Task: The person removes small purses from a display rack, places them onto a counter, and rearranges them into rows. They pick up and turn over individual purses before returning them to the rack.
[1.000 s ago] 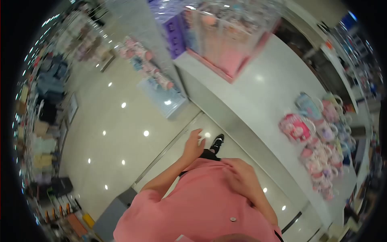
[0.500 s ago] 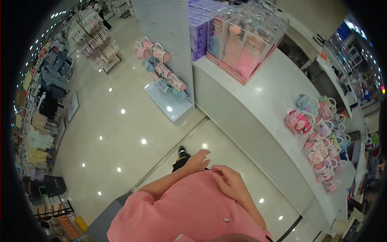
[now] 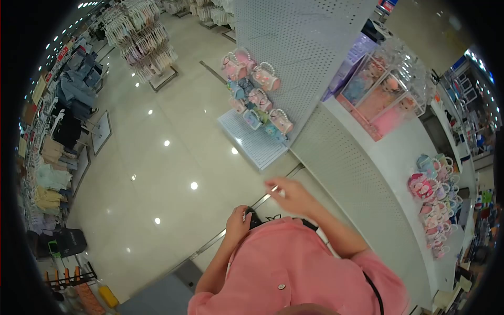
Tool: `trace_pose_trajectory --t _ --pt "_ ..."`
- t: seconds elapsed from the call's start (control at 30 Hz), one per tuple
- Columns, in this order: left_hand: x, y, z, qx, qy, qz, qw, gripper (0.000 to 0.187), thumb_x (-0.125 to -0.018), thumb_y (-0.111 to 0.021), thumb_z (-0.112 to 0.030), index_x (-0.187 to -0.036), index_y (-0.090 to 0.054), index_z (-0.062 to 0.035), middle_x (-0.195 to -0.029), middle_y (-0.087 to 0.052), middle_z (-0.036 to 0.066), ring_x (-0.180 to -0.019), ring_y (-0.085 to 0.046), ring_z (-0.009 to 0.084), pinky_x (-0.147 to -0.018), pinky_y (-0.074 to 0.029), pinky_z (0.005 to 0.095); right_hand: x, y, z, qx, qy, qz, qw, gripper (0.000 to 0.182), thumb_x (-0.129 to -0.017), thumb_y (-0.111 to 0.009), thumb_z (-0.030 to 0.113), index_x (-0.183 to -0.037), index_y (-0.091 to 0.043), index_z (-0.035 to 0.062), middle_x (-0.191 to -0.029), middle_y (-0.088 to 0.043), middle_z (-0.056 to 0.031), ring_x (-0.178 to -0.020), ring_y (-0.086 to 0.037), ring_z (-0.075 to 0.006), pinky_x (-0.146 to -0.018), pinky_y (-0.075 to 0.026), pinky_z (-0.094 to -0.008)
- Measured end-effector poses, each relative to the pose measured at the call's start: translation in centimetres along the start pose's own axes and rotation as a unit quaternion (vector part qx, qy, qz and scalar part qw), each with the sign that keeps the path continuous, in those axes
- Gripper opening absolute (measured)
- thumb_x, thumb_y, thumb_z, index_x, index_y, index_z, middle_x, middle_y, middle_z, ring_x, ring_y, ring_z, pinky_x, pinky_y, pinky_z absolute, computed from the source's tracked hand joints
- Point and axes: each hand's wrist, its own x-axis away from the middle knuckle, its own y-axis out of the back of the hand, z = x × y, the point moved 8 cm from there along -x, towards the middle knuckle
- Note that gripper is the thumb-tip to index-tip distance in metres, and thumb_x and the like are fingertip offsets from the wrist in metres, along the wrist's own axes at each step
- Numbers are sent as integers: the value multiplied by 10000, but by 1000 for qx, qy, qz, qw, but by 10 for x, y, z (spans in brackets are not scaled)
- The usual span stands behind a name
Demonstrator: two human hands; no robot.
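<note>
Head view. Right hand (image 3: 293,196): grip loosely curled, thumb and fingers parted, nothing seen held; near the white desk (image 3: 392,158). Left hand (image 3: 238,224): low, just beside something dark; whether its grip holds anything cannot be told. Small pearl-handled bags (image 3: 266,80), pink and blue: at the perforated panel (image 3: 310,47), above a ledge (image 3: 245,140), beyond both hands. Similar bags (image 3: 421,186): clustered on desk, right. Clear boxes (image 3: 387,96): desk, far end. Red sign (image 3: 63,53), far left: possibly numerals, too small to read.
</note>
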Motion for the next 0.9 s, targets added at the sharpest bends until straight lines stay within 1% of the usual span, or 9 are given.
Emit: trace_pose_trajectory --t 0.17,0.23,0.3,0.43,0.5,0.57,0.67,0.77,0.9 --pt "-5 55 50 34 50 -47 997 348 -938 -673 -178 -1237 -596 -17 -1161 -670 203 -989 -694 338 -833 -552 422 -137 38 -43 33 15 -87 996 364 -929 -669 256 -1208 -672 23 -1087 -710 -152 -920 -689 -272 -811 -551 -374" --pt "-9 57 67 59 87 -60 993 340 -944 -668 -174 -1234 -600 -11 -1153 -679 199 -978 -699 327 -831 -554 420 -193 69 -47 142 11 -121 982 368 -923 -659 267 -1195 -675 20 -1079 -707 -172 -926 -689 -305 -811 -546 -397" --pt "-18 58 78 93 131 -68 985 329 -952 -663 -168 -1230 -606 -3 -1147 -687 196 -968 -704 311 -828 -556 412 -255 94 -72 176 40 -160 971 389 -920 -645 283 -1210 -667 25 -1086 -699 -200 -965 -684 -339 -841 -537 -427" --pt "-51 63 99 161 164 -50 972 313 -971 -656 -176 -1216 -614 15 -1114 -695 196 -958 -703 281 -811 -559 375 -352 134 -108 228 -13 -216 949 434 -916 -636 266 -1252 -626 -9 -1126 -675 -252 -1057 -653 -399 -914 -511 -466" --pt "-73 92 102 119 177 -96 972 309 -971 -657 -179 -1210 -616 13 -1088 -701 188 -946 -703 275 -808 -558 367 -395 150 -146 253 -37 -258 932 450 -905 -638 246 -1262 -601 -26 -1167 -654 -274 -1095 -634 -419 -939 -501 -479" --pt "-96 123 95 107 183 -139 967 301 -976 -654 -184 -1200 -619 13 -1067 -706 180 -942 -704 267 -802 -556 358 -426 165 -185 281 -74 -305 907 465 -886 -644 227 -1260 -579 -42 -1214 -627 -296 -1129 -614 -435 -959 -492 -491" --pt "-134 156 91 75 170 -147 971 305 -980 -646 -183 -1205 -613 21 -1095 -700 183 -956 -701 272 -802 -557 368 -458 184 -221 252 -129 -311 907 484 -855 -653 217 -1259 -559 -33 -1260 -598 -312 -1177 -589 -438 -977 -484 -496" --pt "-173 168 94 59 166 -128 976 316 -982 -642 -184 -1218 -608 23 -1118 -696 190 -975 -701 280 -823 -561 373 -481 191 -241 243 -120 -319 908 480 -844 -652 219 -1241 -568 -38 -1224 -614 -313 -1154 -601 -449 -974 -484 -497" --pt "-217 175 73 89 171 -112 975 320 -988 -636 -188 -1229 -607 20 -1098 -707 191 -998 -703 287 -867 -560 365 -504 192 -265 226 -135 -299 917 542 -849 -696 220 -1323 -553 2 -1177 -662 -269 -1104 -644 -420 -960 -501 -471"
